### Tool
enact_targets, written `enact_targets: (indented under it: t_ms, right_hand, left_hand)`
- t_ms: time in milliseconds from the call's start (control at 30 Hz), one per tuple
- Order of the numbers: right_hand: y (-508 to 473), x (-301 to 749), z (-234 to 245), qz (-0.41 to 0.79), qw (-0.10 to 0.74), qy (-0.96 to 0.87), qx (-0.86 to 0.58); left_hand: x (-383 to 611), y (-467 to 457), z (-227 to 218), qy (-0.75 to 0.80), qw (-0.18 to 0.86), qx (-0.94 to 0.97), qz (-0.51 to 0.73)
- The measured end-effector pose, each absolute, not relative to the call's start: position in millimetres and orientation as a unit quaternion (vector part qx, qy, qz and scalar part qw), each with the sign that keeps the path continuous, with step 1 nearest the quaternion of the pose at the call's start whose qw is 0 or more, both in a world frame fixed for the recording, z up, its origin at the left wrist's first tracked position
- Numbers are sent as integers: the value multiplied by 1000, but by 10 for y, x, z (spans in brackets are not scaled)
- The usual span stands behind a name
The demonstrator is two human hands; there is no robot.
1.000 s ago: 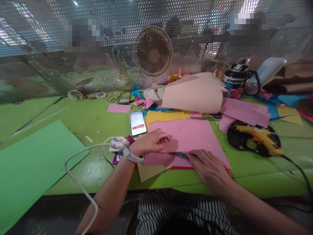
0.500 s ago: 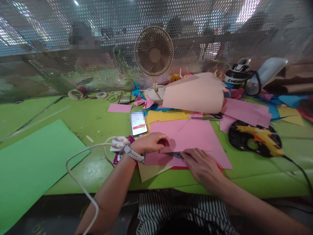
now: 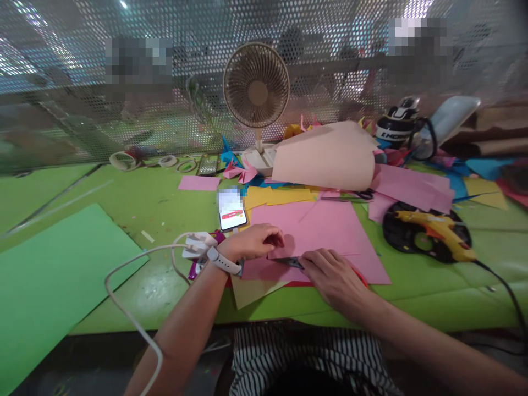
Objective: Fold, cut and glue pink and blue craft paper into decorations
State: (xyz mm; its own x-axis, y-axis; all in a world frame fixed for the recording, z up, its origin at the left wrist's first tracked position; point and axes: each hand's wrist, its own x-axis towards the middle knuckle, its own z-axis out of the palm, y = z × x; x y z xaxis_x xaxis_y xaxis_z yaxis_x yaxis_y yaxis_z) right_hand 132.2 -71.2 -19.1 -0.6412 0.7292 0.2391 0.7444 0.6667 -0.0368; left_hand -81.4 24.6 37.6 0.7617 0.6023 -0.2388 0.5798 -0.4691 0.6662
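A pair of scissors [image 3: 292, 262] with red handles is in my right hand [image 3: 336, 278], fingers wrapped round it. Its grey blades point left along a slit in a pink paper sheet [image 3: 322, 225] lying on the table. My left hand [image 3: 258, 242], wearing a white watch on the wrist, is bent over the sheet's left part just beyond the blade tips. Its fingers curl together at the paper's cut edge; the fingertips are partly hidden. Under the pink sheet, a tan sheet [image 3: 256, 291] sticks out toward me.
A lit phone [image 3: 232, 209] and a white charger [image 3: 198, 243] with its cable lie left of the sheet. A yellow glue gun [image 3: 437, 228] rests on a black pad at right. Behind stand a fan [image 3: 256, 85] and a large pale paper [image 3: 325, 157]. A green sheet [image 3: 70, 264] lies far left.
My right hand and the scissors have shifted slightly left along the slit. My left hand keeps its place on the paper. The whole view has moved a little.
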Motion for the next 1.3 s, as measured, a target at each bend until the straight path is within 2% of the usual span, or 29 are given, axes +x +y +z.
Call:
enact_targets:
  t_ms: [400,567,667,767,867,1000,1300]
  right_hand:
    - [-786,1405,-21,31,138,-926,-351]
    - [-562,1688,246,50,252,-890,-376]
    - [-245,1816,384,6,293,-855,-427]
    - [158,1811,399,-47,267,-849,-453]
    - [549,1697,333,-49,202,-861,-465]
    - [833,1549,254,-45,187,-856,-480]
    - [416,1692,77,83,111,-869,-474]
  left_hand:
    - [-818,240,432,347,342,872,40]
    - [-779,261,368,423,230,867,131]
    - [-768,272,292,440,183,869,133]
    - [-765,270,242,445,215,861,122]
    - [-751,261,239,448,259,849,108]
    - [-737,249,256,429,245,861,124]
    - [-737,251,268,431,245,859,128]
